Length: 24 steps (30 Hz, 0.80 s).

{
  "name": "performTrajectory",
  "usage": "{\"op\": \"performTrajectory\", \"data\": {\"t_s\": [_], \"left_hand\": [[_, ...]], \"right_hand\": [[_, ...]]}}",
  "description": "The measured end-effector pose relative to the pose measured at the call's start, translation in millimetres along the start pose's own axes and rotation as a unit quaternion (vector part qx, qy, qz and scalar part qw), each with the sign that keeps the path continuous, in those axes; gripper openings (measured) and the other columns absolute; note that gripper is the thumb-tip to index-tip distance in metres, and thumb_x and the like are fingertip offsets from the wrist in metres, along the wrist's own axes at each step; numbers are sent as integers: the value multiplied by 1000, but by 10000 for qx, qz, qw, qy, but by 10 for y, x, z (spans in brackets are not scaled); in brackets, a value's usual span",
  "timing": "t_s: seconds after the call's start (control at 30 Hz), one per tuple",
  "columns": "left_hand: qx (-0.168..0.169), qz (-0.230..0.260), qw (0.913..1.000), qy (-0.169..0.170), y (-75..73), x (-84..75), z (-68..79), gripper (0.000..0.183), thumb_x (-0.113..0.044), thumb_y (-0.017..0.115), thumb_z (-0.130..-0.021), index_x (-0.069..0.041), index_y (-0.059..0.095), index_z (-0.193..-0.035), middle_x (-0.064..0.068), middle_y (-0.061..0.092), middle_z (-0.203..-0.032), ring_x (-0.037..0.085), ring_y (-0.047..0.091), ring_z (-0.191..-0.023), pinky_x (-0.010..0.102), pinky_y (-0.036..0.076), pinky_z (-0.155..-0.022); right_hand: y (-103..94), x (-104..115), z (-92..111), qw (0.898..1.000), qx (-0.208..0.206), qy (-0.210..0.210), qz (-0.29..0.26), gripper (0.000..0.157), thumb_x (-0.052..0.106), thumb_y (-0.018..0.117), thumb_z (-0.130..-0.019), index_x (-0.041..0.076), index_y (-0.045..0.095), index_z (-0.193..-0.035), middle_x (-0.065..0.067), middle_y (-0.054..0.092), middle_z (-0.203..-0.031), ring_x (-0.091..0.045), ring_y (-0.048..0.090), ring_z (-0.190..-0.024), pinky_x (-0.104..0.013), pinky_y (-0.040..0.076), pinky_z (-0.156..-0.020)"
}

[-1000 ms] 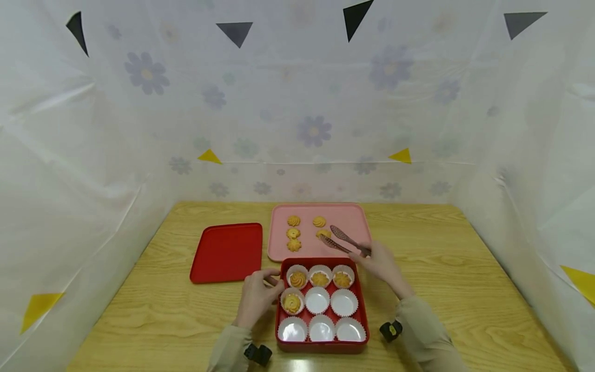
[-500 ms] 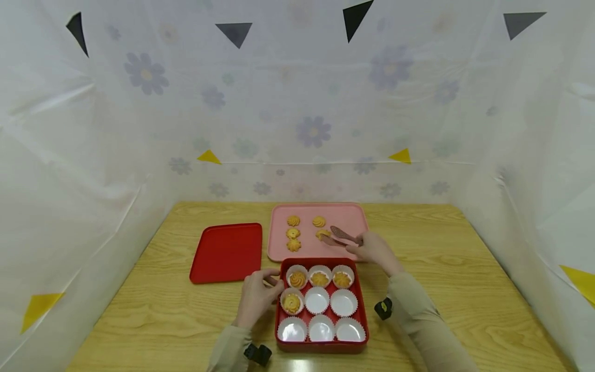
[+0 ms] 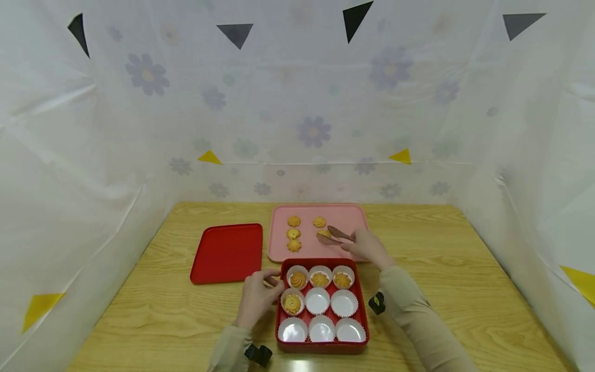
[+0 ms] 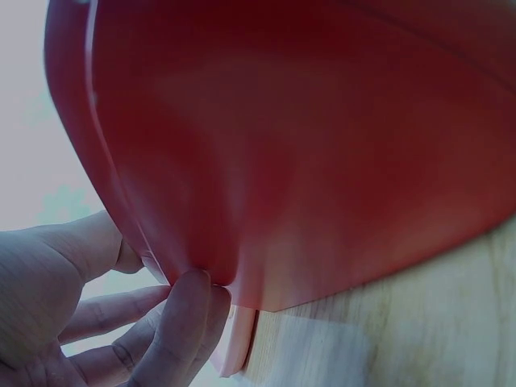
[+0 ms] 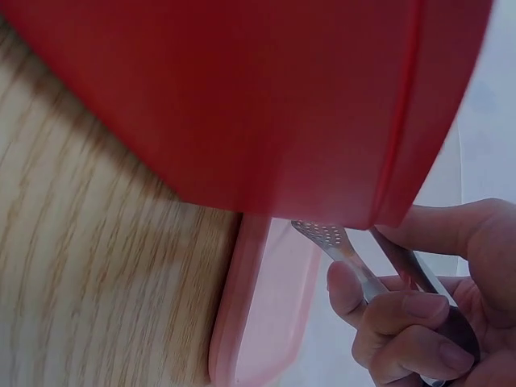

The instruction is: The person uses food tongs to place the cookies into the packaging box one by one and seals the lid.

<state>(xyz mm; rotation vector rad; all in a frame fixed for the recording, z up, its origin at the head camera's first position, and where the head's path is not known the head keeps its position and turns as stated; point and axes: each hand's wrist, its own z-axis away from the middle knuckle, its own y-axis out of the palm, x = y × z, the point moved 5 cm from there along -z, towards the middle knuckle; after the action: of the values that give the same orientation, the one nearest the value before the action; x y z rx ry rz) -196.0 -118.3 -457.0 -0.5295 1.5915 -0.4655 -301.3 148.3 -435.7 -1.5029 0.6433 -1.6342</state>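
Note:
My right hand (image 3: 367, 245) grips metal tongs (image 3: 341, 233) with perforated tips, curled fingers showing round them in the right wrist view. Over the pink tray (image 3: 350, 214), the tips stand on either side of a cookie (image 3: 324, 234), partly covering it. My left hand (image 3: 260, 293) holds the far left part of the red box (image 3: 321, 347), fingertips against its wall (image 4: 218, 242) in the left wrist view. White paper cups (image 3: 344, 303) fill the box in three rows. Cookies sit in the three back cups and in the middle row's left cup (image 3: 292, 302).
Behind the box, the pink tray also bears three cookies in a left column (image 3: 293, 233) and one farther back (image 3: 319, 221). A flat red lid-like tray (image 3: 228, 253) lies on the wooden table (image 3: 441, 268) at left. White patterned sheets (image 3: 297, 103) enclose the table.
My right hand has moved forward and left with the tongs, whose tips have come down around the cookie and drawn closer together. My left hand and the box have stayed put.

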Motion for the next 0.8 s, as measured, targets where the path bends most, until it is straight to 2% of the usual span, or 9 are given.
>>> {"op": "performTrajectory", "data": {"t_s": [0.63, 0.8], "left_hand": [[-46, -30, 10000, 21, -2, 5, 0, 25, -18, 64, -75, -10, 68, -98, 4, 66, -72, 9, 57, -59, 20, 45, -45], [-52, -47, 10000, 14, -5, 7, 3, 25, -18, 64, -75, -10, 68, -99, 4, 66, -72, 9, 57, -59, 20, 45, -45]], "right_hand": [[44, 71, -50, 9989, -158, 2, 446, 27, 30, 63, -80, 3, 59, -78, -6, 52, -65, -17, 40, -52, -26, 33, -45], [46, 66, -51, 9990, -171, -18, 422, 27, 30, 62, -81, 3, 59, -77, -6, 50, -63, -16, 39, -52, -26, 32, -44]]}}
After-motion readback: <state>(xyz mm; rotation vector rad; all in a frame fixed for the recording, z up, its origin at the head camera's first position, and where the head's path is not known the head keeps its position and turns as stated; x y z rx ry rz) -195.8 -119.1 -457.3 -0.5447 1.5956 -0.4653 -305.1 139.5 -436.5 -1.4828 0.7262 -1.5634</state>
